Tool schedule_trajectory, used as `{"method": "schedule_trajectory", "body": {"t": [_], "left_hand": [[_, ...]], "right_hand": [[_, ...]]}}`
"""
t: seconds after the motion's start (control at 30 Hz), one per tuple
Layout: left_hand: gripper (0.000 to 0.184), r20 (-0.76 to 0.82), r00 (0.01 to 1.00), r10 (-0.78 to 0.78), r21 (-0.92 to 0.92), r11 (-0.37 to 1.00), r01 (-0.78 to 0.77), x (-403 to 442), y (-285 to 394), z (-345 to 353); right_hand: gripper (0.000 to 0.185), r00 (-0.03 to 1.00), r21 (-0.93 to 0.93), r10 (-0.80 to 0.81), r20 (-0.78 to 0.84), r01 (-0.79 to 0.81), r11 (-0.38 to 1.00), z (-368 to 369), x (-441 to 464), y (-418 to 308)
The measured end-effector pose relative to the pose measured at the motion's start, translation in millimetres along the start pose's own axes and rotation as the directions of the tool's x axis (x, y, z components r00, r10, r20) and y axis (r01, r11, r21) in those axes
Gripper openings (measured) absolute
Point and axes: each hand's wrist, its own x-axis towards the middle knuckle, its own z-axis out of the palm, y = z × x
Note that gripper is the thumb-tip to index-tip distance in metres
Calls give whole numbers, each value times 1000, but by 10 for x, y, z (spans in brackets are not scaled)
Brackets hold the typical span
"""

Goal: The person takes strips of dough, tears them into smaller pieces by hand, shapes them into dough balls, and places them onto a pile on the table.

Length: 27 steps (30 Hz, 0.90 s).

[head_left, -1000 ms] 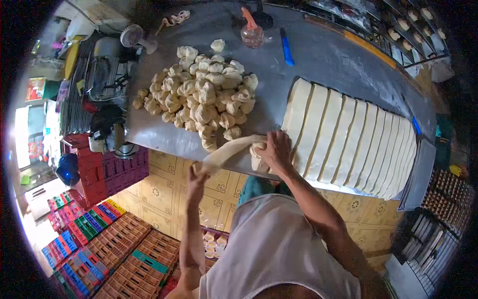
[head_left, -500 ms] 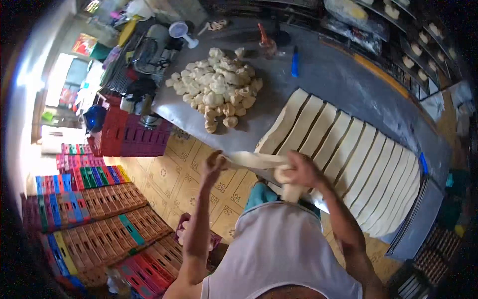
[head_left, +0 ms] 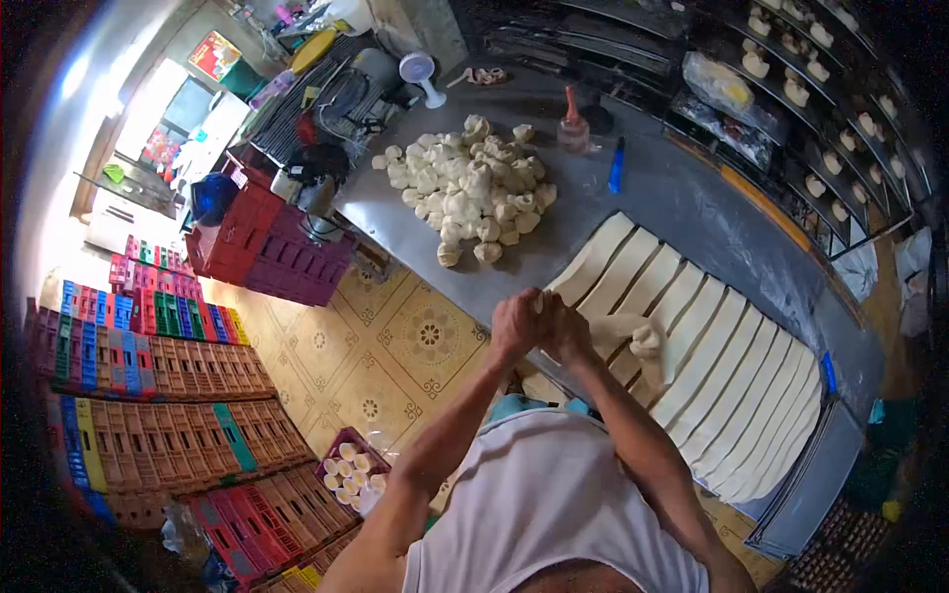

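My left hand (head_left: pixel 516 324) and my right hand (head_left: pixel 566 331) are closed and pressed together at the table's front edge, wrapped round a dough strip. A loose piece of that dough (head_left: pixel 647 343) swings out to the right of my right hand, blurred, over the cut strips. A row of flat dough strips (head_left: pixel 697 341) lies side by side on the metal table (head_left: pixel 395 208). Beyond my left hand sits a heap of knotted dough pieces (head_left: pixel 473 188).
At the back stand a bottle with an orange top (head_left: pixel 572 128), a blue-handled tool (head_left: pixel 617 168) and a small fan (head_left: pixel 423 77). Stacked crates (head_left: pixel 168 366) fill the left floor. A rack with dough (head_left: pixel 811 99) stands at the back right. Cups fill a crate (head_left: pixel 348 469) below.
My hands have come together from being apart with the dough stretched between them. The dough's loose part has swung right. The camera view has turned and shifted.
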Motion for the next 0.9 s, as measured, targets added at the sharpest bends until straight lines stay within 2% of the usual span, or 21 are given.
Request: {"method": "schedule_trajectory", "body": {"t": [0.07, 0.1, 0.17, 0.23, 0.3, 0.37, 0.4, 0.43, 0.47, 0.5, 0.53, 0.57, 0.6, 0.63, 0.67, 0.7, 0.73, 0.77, 0.8, 0.83, 0.9], "left_hand": [[39, -16, 1000, -9, 16, 1000, 9, 7, -195, 35], [39, 21, 999, -48, -30, 998, 49, -25, -274, 79], [39, 58, 994, -87, -84, 992, 92, -95, -439, 214], [38, 125, 966, -224, -115, 964, 239, -193, -557, 420], [36, 55, 961, -270, -122, 954, 275, -206, -586, 575], [36, 32, 945, -324, -90, 941, 326, -146, -660, 621], [37, -52, 967, -248, -73, 967, 244, -68, -718, 622], [37, 5, 954, -301, -19, 953, 301, 111, -1040, 786], [42, 56, 933, -356, 32, 934, 355, 292, -1321, 918], [50, -140, 979, -149, -32, 989, 146, 342, -1258, 766], [62, -341, 937, 70, -50, 995, -92, 424, -1105, 531], [62, -342, 937, 78, -42, 994, -99, 443, -931, 248], [73, -206, 971, 119, -138, 979, -149, 423, -772, -40], [85, -71, 983, 167, -237, 955, -179, 393, -730, -203], [86, 153, 971, 185, -267, 954, -139, 327, -962, -108], [84, 388, 917, 94, -236, 972, 1, 246, -856, -138], [82, 601, 800, 1, -180, 974, 135, 111, -696, -73], [74, 576, 818, 16, -276, 945, 175, -50, -1023, 461], [59, 554, 812, 183, -464, 878, 119, -124, -1076, 638], [59, 554, 812, 186, -470, 874, 120, -139, -957, 599], [40, 468, 869, -158, -390, 846, 363, -231, -764, 527]], "right_hand": [[33, 998, -42, -44, 44, 46, 998, 50, 4, 58], [33, 998, -55, -44, 50, 47, 997, 73, -14, 80], [26, 985, -200, 123, 123, -97, 975, 131, -136, 110], [25, 983, -254, 136, 126, -101, 962, 250, -279, 203], [25, 982, -304, 140, 128, -95, 948, 231, -299, 256], [28, 991, -121, 69, 116, -55, 991, 180, -342, 184], [24, 989, -48, -13, 149, 20, 999, 212, -318, 285], [24, 988, -40, -14, 155, 21, 999, 118, -289, 80], [25, 954, 20, -233, 191, 234, 972, -101, -211, -316], [28, 876, 87, -435, 207, 427, 900, -247, -154, -533], [28, 877, 86, -438, 199, 430, 899, -257, -52, -427], [35, 966, 122, -245, 78, 235, 964, -209, 49, -249], [45, 999, 185, -32, -26, 36, 982, -189, 139, -136], [51, 986, 25, 165, -16, -165, 986, -268, 223, -171], [51, 998, -20, -24, 64, 25, 999, -156, 129, 89], [52, 967, -56, -210, 144, 219, 974, -15, 31, 350], [52, 968, -58, -206, 145, 216, 975, 61, -46, 371], [53, 957, -91, -253, 139, 267, 959, 128, -132, 368], [54, 943, -127, -305, 134, 322, 938, 161, -169, 366], [54, 943, -132, -302, 138, 319, 938, 95, -212, 346], [54, 996, -79, -85, 3, 85, 993, -137, -351, 276]]}}
